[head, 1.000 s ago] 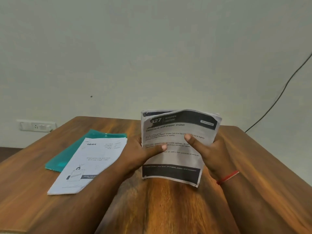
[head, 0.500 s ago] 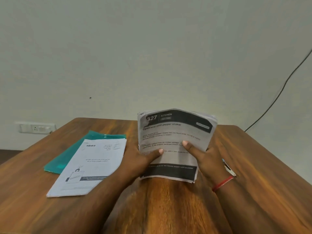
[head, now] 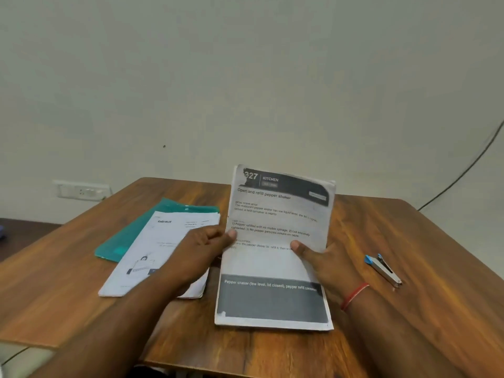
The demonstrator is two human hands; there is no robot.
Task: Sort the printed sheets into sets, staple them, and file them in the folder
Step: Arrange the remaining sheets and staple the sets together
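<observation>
A stack of printed sheets (head: 275,268), its top page headed "327 Kitchen", stands tilted over the middle of the wooden table (head: 409,241), lower edge near the tabletop. My left hand (head: 201,249) pinches its left edge with the thumb on the front. My right hand (head: 319,260) grips its right side, thumb on the page. To the left lies another set of white sheets (head: 152,246), partly on top of a teal plastic folder (head: 128,236). A small silver stapler with a blue tip (head: 383,270) lies to the right of my right wrist.
The table backs onto a pale wall. A white socket strip (head: 81,190) is on the wall at the left, and a dark cable (head: 463,173) runs down the wall at the right. The table's near edge crosses the bottom of the view.
The stack has come down and flattened out, showing more of the page. The view has tilted down, so the stapler to the right now shows in full.
</observation>
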